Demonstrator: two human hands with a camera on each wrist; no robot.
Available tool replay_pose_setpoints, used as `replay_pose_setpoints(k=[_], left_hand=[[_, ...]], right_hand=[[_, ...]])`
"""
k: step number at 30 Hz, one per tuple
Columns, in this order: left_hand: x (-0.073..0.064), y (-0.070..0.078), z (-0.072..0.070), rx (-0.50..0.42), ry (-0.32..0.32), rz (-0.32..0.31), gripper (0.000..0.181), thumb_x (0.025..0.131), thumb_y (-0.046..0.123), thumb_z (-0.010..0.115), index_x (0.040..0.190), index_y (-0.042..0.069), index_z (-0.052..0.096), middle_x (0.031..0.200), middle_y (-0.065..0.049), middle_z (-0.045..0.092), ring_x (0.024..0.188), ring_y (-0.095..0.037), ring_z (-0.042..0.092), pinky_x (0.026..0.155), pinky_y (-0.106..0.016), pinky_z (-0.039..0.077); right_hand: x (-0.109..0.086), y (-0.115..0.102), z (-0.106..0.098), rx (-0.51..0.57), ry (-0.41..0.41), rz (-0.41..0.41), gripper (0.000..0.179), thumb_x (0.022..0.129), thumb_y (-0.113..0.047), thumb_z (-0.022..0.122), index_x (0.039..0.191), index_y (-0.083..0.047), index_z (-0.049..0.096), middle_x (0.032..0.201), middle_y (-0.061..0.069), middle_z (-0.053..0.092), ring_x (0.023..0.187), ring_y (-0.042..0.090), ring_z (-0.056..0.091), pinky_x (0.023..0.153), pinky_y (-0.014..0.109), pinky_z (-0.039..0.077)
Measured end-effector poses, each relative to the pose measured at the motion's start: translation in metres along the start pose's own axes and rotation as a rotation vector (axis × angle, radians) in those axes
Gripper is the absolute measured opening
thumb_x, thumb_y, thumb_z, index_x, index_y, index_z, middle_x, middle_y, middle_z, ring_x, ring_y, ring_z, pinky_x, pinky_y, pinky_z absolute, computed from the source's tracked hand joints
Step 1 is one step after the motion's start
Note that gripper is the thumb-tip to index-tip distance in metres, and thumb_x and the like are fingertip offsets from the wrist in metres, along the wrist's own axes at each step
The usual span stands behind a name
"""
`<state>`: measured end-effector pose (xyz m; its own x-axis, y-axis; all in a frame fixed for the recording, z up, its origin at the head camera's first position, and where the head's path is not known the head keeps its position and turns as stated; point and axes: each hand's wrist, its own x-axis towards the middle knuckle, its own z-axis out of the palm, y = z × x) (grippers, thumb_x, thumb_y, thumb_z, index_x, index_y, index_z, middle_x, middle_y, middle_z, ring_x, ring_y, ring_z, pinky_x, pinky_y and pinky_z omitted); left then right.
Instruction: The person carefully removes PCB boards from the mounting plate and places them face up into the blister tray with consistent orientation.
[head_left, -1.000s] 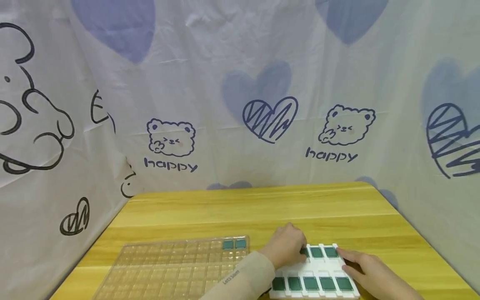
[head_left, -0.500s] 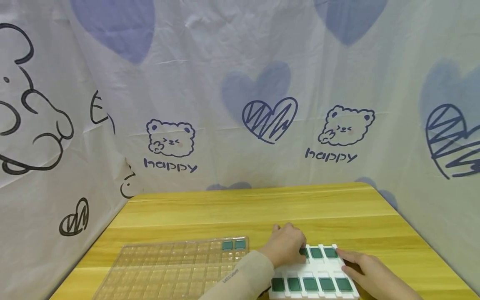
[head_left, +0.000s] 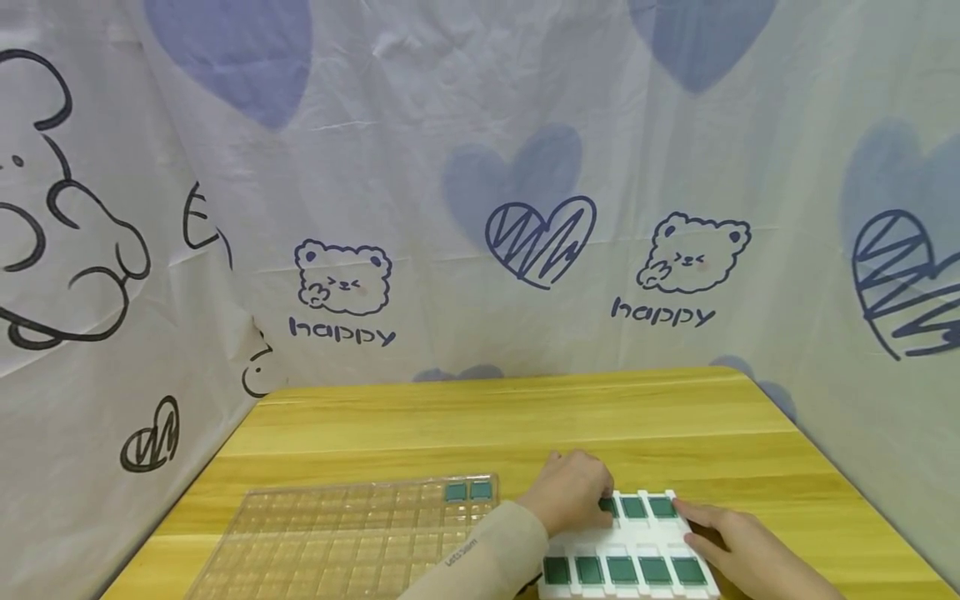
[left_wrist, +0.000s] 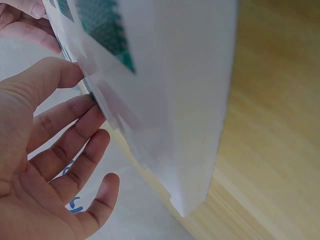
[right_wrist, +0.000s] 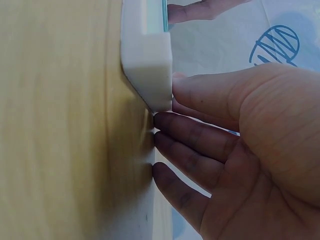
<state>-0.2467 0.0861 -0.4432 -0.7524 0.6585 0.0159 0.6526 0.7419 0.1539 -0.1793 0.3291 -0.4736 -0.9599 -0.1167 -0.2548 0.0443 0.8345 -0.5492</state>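
Left hand (head_left: 567, 493) pinches a tile (left_wrist: 93, 97) far left in the white tray (head_left: 633, 531); right hand (head_left: 742, 546), fingers extended, touches its right side.

White rectangular tray (head_left: 645, 532), lying flat, with square green chips (head_left: 622, 568) in two rows: five near, three visible far, the remainder of the far row indeterminable. At left, a flat transparent gridded tray (head_left: 337, 533); two matching chips (head_left: 481, 490), far right corner.
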Motion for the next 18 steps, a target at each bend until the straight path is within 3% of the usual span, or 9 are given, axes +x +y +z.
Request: replay_pose_setpoints(k=[3,6,9,13,18], left_hand=[[0.0005,0.0005,0.0000,-0.005,-0.010,-0.010,0.013,0.089,0.035,0.089,0.084,0.028,0.079,0.089,0.019,0.073,0.076,0.001,0.052,0.104,-0.041,0.052],[0.0001,0.0007,0.0001,0.009,-0.011,-0.002,0.023,0.090,0.034,0.088,0.076,0.026,0.072,0.079,0.017,0.066,0.070,-0.002,0.047,0.088,-0.030,0.050],[-0.0009,0.0006,0.0010,0.013,-0.007,0.015,0.031,0.090,0.033,0.088,0.070,0.024,0.066,0.069,0.015,0.056,0.065,-0.004,0.040,0.067,-0.024,0.036],[-0.0016,-0.0001,0.0029,-0.014,0.002,0.019,0.036,0.090,0.031,0.088,0.067,0.022,0.062,0.068,0.014,0.054,0.061,-0.004,0.037,0.057,-0.020,0.032],[-0.0011,-0.0007,0.0045,-0.024,0.006,0.009,0.037,0.090,0.030,0.088,0.067,0.022,0.061,0.073,0.015,0.058,0.062,-0.003,0.039,0.055,-0.020,0.034]], right_hand=[[0.0002,0.0009,0.0004,0.003,0.000,0.001,0.060,0.104,-0.030,0.070,0.154,0.000,0.055,0.152,0.024,0.061,0.139,0.042,0.060,0.108,0.060,0.053],[0.0005,0.0015,0.0006,0.004,0.000,-0.002,0.061,0.104,-0.031,0.070,0.154,0.000,0.054,0.153,0.024,0.061,0.139,0.043,0.060,0.108,0.060,0.053],[0.0008,0.0013,0.0009,0.011,0.000,0.001,0.061,0.104,-0.031,0.070,0.154,0.000,0.055,0.153,0.023,0.061,0.140,0.042,0.060,0.109,0.059,0.053],[0.0007,0.0013,0.0011,0.008,0.002,0.000,0.061,0.104,-0.031,0.070,0.154,0.000,0.055,0.153,0.023,0.061,0.139,0.041,0.060,0.109,0.059,0.053],[0.0006,0.0014,0.0011,0.001,0.000,0.001,0.062,0.104,-0.032,0.070,0.154,0.000,0.055,0.152,0.023,0.061,0.138,0.040,0.061,0.109,0.060,0.053]])
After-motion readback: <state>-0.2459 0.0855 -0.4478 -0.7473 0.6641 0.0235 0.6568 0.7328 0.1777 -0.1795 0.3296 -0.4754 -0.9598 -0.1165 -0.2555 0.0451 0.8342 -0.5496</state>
